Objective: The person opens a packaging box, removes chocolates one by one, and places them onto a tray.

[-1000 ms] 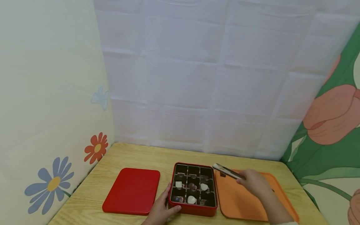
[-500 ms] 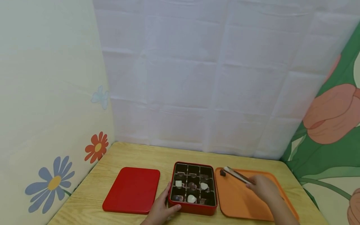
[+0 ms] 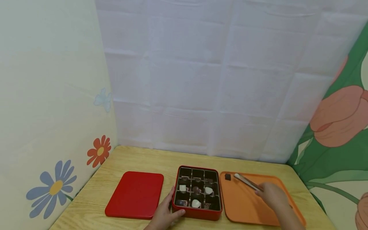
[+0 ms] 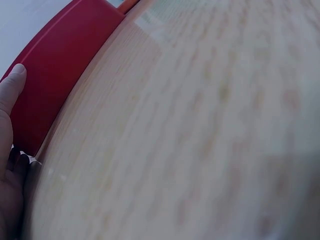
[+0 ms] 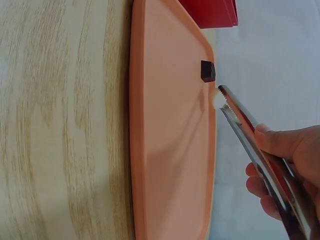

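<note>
- Left hand (image 3: 164, 214): wrapped round the near left corner of the square red box (image 3: 198, 215), thumb on the front wall, fingers along the side. Presumably a brace, so the box does not slide.
- Right hand (image 3: 271, 195): fingers closed round a pair of shiny silver metal tongs (image 5: 262, 172), thumb opposite the other fingers; this likely lets squeezing alone work the tips.
- Small rounded white piece (image 5: 218, 98): at the tong tips, apparently nipped between them. Its shadow falls apart from it on the rectangular orange tray (image 3: 247, 207), so judged clear of the surface.
- Dark brown cube (image 3: 228, 177): on the tray, in the far corner nearest the box, just beside the tips.
- Box stands between tray and flat red panel (image 3: 135, 195), probably its lid, laid apart on the wooden bench (image 3: 149, 156). This leaves the top uncovered.
- Dark divided insert (image 3: 204, 193): compartments keep white and dark pieces separate. Far row too dark to read.
</note>
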Action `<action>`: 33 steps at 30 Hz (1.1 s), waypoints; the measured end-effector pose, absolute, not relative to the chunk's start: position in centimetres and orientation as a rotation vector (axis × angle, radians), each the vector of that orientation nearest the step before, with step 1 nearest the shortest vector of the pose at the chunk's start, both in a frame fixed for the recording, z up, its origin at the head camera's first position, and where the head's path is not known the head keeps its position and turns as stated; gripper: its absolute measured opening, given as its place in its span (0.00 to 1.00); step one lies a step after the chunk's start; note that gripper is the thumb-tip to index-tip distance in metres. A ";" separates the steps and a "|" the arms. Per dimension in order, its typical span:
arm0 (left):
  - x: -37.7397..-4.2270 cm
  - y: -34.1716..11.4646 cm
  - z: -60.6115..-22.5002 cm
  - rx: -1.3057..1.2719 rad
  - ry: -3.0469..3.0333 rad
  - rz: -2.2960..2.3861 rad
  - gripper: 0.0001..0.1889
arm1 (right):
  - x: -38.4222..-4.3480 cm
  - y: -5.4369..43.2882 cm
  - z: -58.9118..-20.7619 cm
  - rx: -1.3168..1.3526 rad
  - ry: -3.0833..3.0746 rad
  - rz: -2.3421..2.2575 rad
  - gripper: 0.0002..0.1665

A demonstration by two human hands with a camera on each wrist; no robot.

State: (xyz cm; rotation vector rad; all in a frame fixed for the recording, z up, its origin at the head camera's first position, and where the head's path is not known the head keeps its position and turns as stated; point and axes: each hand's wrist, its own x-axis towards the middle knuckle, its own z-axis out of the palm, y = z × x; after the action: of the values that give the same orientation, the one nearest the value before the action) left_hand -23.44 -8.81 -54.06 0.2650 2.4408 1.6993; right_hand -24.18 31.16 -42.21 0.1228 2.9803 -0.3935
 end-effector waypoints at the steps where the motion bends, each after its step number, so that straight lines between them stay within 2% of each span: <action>1: -23.4 -8.8 -54.0 0.263 2.437 1.701 0.58 | -24.2 31.2 -42.3 0.131 2.979 -0.395 0.17; 19: -23.4 -8.8 -53.9 0.264 2.405 1.723 0.58 | -24.2 30.7 -43.3 0.203 2.997 -0.365 0.13; 33: -23.4 -8.9 -53.9 0.268 2.399 1.723 0.57 | -24.7 31.1 -44.1 0.246 2.944 -0.316 0.25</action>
State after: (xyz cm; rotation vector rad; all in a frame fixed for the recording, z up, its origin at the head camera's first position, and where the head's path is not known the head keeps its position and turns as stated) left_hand -23.42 -8.91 -53.92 0.2676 2.3991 1.7226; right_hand -24.68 31.08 -44.12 0.2456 2.9444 -0.3164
